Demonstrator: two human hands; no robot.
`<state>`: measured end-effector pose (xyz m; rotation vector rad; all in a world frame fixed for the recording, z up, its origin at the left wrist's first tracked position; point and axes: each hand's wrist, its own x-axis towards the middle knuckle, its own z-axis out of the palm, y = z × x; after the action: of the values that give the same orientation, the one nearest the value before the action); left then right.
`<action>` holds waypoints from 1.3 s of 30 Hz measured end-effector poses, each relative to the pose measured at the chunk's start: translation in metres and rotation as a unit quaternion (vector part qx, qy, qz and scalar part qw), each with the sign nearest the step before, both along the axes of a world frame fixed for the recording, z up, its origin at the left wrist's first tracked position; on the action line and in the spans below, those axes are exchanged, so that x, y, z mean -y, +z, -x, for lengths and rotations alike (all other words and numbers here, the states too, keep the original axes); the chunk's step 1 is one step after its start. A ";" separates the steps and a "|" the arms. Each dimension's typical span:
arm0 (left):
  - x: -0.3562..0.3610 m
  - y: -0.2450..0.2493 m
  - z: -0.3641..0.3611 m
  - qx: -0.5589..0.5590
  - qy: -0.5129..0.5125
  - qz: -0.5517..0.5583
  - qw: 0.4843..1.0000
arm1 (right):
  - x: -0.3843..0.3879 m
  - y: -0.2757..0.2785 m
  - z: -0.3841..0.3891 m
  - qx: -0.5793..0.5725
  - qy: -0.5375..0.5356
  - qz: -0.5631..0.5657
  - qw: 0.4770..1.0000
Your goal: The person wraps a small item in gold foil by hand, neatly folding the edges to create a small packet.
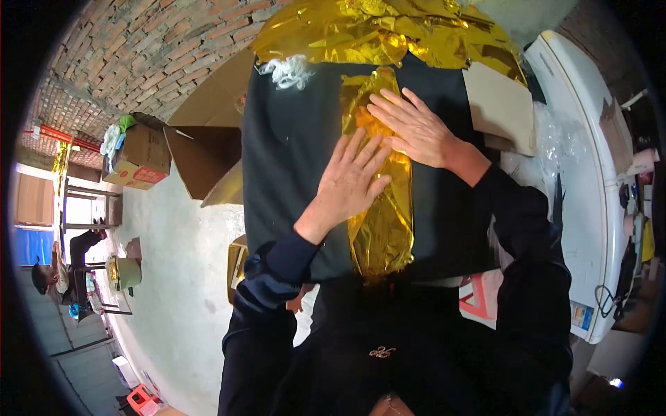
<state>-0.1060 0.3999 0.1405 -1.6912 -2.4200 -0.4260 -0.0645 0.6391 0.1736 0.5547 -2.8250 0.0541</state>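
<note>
A long strip of gold foil [381, 236] lies lengthwise on a dark cloth surface [291, 152]. My left hand [347, 180] rests flat across the strip's left edge, fingers spread. Higher up, my right hand [416, 132] lies palm down over the strip from the right, its fingers stretched out. Neither hand grips anything. Under and between the fingertips the foil looks orange. Beyond the strip's far end is a large heap of gold foil [333, 35], with a tuft of white thread [288, 71] at its lower left.
Cardboard [499, 107] lies at the right edge of the cloth, beside a white appliance [583, 187]. An open cardboard box [205, 159] and a closed-looking carton [142, 156] are at the left. Another person [66, 277] sits at the far left.
</note>
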 end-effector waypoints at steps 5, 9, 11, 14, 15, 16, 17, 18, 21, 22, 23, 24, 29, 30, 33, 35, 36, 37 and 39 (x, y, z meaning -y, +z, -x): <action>0.000 -0.005 0.000 -0.009 -0.001 -0.016 1.000 | 0.016 0.008 -0.077 -0.001 0.034 0.069 0.997; -0.001 -0.007 0.001 -0.022 0.001 -0.016 1.000 | 0.033 0.012 -0.131 0.071 0.027 0.112 0.991; -0.002 -0.008 0.001 -0.026 0.002 -0.010 1.000 | 0.040 0.011 -0.153 0.095 0.022 0.127 0.987; -0.002 -0.010 0.001 -0.035 0.005 -0.003 0.999 | 0.057 0.010 -0.178 0.125 -0.026 0.164 0.978; -0.003 -0.011 0.002 -0.039 0.007 -0.001 0.999 | 0.061 0.005 -0.185 0.130 -0.043 0.158 0.978; -0.002 -0.011 0.001 -0.037 0.008 0.001 0.999 | 0.065 0.001 -0.190 0.119 -0.049 0.160 0.979; -0.003 -0.011 0.001 -0.037 0.009 0.001 0.999 | 0.069 -0.003 -0.194 0.108 -0.056 0.161 0.980; -0.003 -0.012 0.001 -0.036 0.009 0.002 0.999 | 0.072 -0.006 -0.197 0.095 -0.063 0.161 0.980; -0.003 -0.013 0.001 -0.036 0.009 0.001 0.999 | 0.080 -0.009 -0.202 0.081 -0.054 0.169 0.981; -0.003 -0.014 0.001 -0.036 0.008 0.000 0.999 | 0.082 -0.009 -0.204 0.078 -0.053 0.173 0.980; -0.003 -0.014 0.001 -0.036 0.007 0.000 0.999 | 0.083 -0.010 -0.205 0.077 -0.053 0.183 0.979; -0.003 -0.014 0.001 -0.036 0.007 0.000 0.999 | 0.083 -0.011 -0.207 0.076 -0.052 0.192 0.977; -0.001 -0.016 -0.003 -0.033 0.001 -0.015 0.999 | 0.088 -0.009 -0.212 0.083 -0.054 0.238 0.966; -0.001 -0.017 -0.002 -0.035 0.003 -0.010 0.999 | 0.088 -0.010 -0.212 0.085 -0.058 0.253 0.962; -0.001 -0.017 -0.002 -0.030 0.002 -0.017 0.999 | 0.093 -0.005 -0.212 0.103 -0.073 0.336 0.933; 0.000 -0.016 -0.003 -0.023 0.000 -0.022 0.999 | 0.100 -0.001 -0.211 0.112 -0.077 0.396 0.908; 0.000 -0.014 -0.004 -0.020 0.000 -0.020 1.000 | 0.104 0.001 -0.210 0.113 -0.074 0.423 0.896; 0.001 -0.013 -0.005 -0.017 0.000 -0.019 1.000 | 0.107 0.002 -0.209 0.113 -0.072 0.449 0.883; 0.001 -0.012 -0.004 -0.014 -0.006 -0.020 1.000 | 0.109 0.000 -0.209 0.125 -0.068 0.511 0.848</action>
<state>-0.1019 0.3987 0.1282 -1.6840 -2.3661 -0.4468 0.1444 0.5297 0.1737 0.0792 -2.5147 1.5708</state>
